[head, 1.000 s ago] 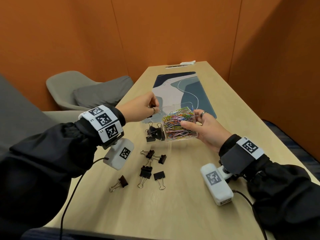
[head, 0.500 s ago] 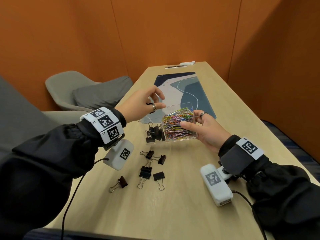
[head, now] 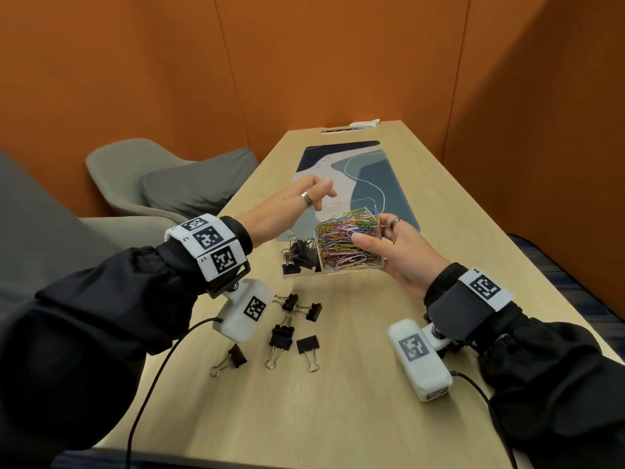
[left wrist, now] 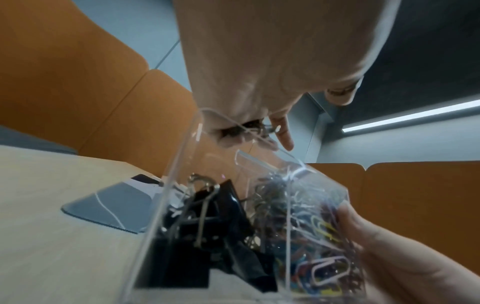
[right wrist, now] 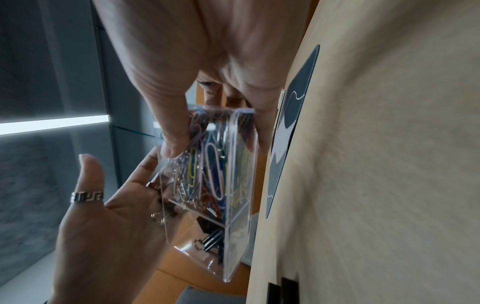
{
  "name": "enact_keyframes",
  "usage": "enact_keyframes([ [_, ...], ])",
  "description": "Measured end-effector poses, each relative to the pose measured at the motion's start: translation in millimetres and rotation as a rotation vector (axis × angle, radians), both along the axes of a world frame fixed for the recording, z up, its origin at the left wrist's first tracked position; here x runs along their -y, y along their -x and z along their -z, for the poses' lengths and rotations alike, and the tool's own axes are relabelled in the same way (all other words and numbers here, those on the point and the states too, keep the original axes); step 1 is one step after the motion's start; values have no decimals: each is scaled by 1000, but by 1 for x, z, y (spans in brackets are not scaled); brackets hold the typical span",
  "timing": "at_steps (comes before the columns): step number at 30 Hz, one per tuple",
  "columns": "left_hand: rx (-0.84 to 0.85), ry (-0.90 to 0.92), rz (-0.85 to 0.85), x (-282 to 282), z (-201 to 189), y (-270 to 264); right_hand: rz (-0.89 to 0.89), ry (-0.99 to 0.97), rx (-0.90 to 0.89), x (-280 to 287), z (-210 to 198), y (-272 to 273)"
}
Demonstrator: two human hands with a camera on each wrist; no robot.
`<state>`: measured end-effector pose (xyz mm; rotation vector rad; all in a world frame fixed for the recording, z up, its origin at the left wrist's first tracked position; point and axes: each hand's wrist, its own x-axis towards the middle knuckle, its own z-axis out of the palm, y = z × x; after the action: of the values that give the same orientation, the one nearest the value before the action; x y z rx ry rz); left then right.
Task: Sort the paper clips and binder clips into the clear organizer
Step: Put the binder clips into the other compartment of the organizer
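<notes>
2 compartments blurred; right hand [head: 402,255] grips organizer [head: 348,240]; left hand [head: 297,206] fingers spread, empty.

My right hand [head: 399,252] grips the right end of the organizer [head: 348,238], thumb on its near wall, fingers behind. My left hand [head: 287,211] hovers over the organizer's left half, palm down, fingers loosely spread, holding nothing I can see.
</notes>
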<state>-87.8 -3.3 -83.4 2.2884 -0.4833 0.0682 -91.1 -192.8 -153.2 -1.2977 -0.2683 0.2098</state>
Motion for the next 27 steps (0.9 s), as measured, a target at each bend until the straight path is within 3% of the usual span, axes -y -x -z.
enact_keyframes([
  [3, -3, 52, 12, -1, 1, -1, -3, -5, 0, -1, 0, 0],
  [9, -104, -35, 65, 0, 2, 6, 7, 29, 3, -1, 2, 0],
  [14, -87, -18, 66, -7, 3, 6, 16, 21, -2, 0, 2, -1],
  [18, 8, 31, 18, -16, 0, 11, 44, 10, -18, 2, 3, -5],
  [24, 341, 150, -148, -25, 1, 25, 95, 10, -30, 3, 7, -11],
  [27, 266, 146, -175, -31, 9, 30, 136, 15, -29, 5, 8, -14],
])
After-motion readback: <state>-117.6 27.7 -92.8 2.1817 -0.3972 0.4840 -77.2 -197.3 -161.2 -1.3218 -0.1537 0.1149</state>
